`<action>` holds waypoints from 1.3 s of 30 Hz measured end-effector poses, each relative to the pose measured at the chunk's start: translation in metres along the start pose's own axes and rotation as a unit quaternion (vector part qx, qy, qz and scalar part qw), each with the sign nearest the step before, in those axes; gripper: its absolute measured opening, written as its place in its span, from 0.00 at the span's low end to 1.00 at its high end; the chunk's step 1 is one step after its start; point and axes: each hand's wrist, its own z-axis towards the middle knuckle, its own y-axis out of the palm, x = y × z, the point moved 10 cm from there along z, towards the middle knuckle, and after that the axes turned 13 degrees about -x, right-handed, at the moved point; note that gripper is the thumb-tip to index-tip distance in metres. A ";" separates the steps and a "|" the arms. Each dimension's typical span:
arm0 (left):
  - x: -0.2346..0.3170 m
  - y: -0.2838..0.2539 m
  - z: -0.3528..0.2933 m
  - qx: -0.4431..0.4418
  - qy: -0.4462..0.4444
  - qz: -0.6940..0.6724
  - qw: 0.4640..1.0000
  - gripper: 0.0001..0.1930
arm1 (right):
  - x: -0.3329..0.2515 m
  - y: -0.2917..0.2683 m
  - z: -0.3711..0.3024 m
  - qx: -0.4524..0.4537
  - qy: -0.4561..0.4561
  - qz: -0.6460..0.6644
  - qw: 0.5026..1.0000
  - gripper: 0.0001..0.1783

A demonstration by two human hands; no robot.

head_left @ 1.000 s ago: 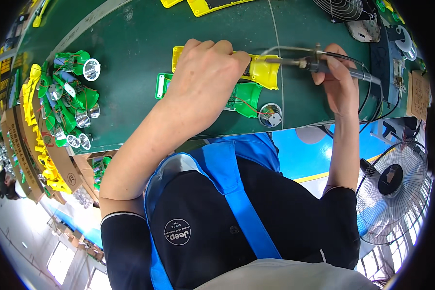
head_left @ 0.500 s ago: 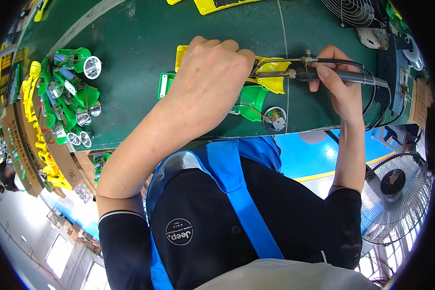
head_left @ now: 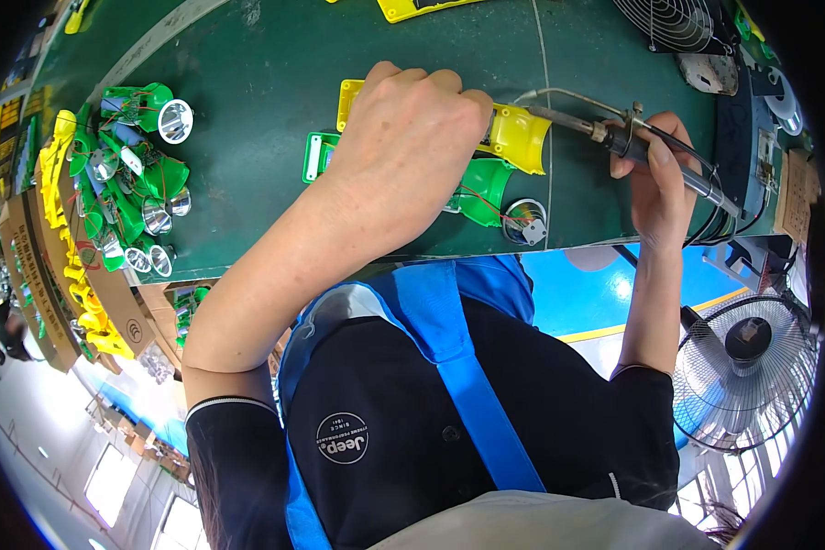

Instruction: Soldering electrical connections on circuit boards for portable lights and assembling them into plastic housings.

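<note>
- The yellow shell (head_left: 518, 142) lies on the green bench (head_left: 275, 55), its long axis running left to right and dipping slightly toward its wider right end; its middle is covered by the left hand (head_left: 412, 137), which is the nearer hand;
- the right hand (head_left: 658, 202) is off to the right of that wide end, its fingers closed around the dark handle of a soldering iron (head_left: 625, 142); the iron's metal tip points leftward at the shell's right end, though whether it touches I cannot tell; a thin metal tube (head_left: 577, 95) clamped to the iron bends toward the same end;
- the left hand's fingers curl down out of sight; how far open they are, and what they have hold of, I cannot tell;
- the green shell (head_left: 486, 191) lies on the wearer's side of the yellow one, roughly parallel to it, partly under the left hand and wrist; red wires run from it to a round reflector (head_left: 525, 222) just beside its right end;
- to the left, green assemblies (head_left: 160, 179) with shiny reflectors are heaped on the bench;
- beyond them stands a cardboard carton (head_left: 119, 307) with yellow parts (head_left: 57, 170) lined along it; its inside is hidden; below the bench edge, more green pieces (head_left: 186, 312) show beside cardboard, too small to make out.
</note>
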 end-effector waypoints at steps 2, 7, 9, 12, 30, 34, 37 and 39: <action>0.000 -0.001 0.000 0.004 0.002 0.003 1.000 0.04 | 0.002 0.001 -0.001 0.017 -0.004 0.016 1.000 0.14; 0.000 -0.002 0.001 0.014 0.010 -0.003 1.000 0.05 | 0.005 0.000 -0.007 0.063 -0.051 0.082 0.993 0.13; 0.001 -0.001 0.001 0.014 0.019 0.003 1.000 0.06 | 0.008 0.002 -0.010 0.065 -0.056 0.072 0.994 0.13; -0.001 -0.001 0.000 -0.004 0.020 0.002 1.000 0.03 | 0.010 0.005 -0.009 0.077 -0.070 0.064 0.992 0.13; -0.023 -0.005 -0.128 0.062 0.215 -0.014 0.975 0.12 | 0.014 -0.005 -0.007 0.093 -0.114 0.090 0.985 0.13; -0.018 -0.019 -0.094 0.163 0.178 -0.135 0.961 0.11 | 0.014 0.002 -0.007 0.093 -0.103 0.103 0.985 0.14; -0.013 -0.017 -0.081 0.157 0.191 -0.140 0.959 0.08 | 0.006 0.022 -0.006 0.053 -0.076 0.078 0.993 0.14; -0.008 -0.017 -0.076 0.137 0.180 -0.121 0.966 0.07 | 0.004 0.026 -0.008 0.031 -0.055 0.073 0.995 0.13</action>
